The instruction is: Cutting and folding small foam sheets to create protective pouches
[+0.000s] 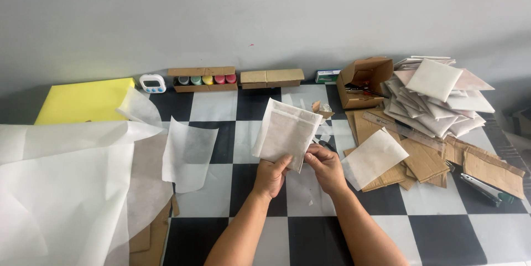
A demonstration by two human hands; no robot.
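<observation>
Checkered tabletop (442,210), black and white squares, carrying all the work material. At far left, a large loose white sheet (61,188) drapes over the edge, with a yellow board (83,100) behind it and a smaller cut sheet (188,152) just beside it. At right, a heap of finished white packets (437,100) lies on flat cardboard pieces (426,161), with one more white square (371,158) resting on the cardboard's near edge. An open cardboard box (365,80) stands behind, beside a tray of small paint jars (203,79) and a white timer (152,83) along the wall. A stapler (487,188) lies at the right edge.

Centre: the white wrapped packet (286,132) is held tilted above the tabletop. The left hand (271,176) pinches its lower edge, thumb on the face; the right hand (325,167) is closed on the lower right corner. Both hands are narrow, gripping the packet.

Judged step: folding or tucking the wrapping at the lower edge. The next move likely calls for a flat, tight crease held firmly.
</observation>
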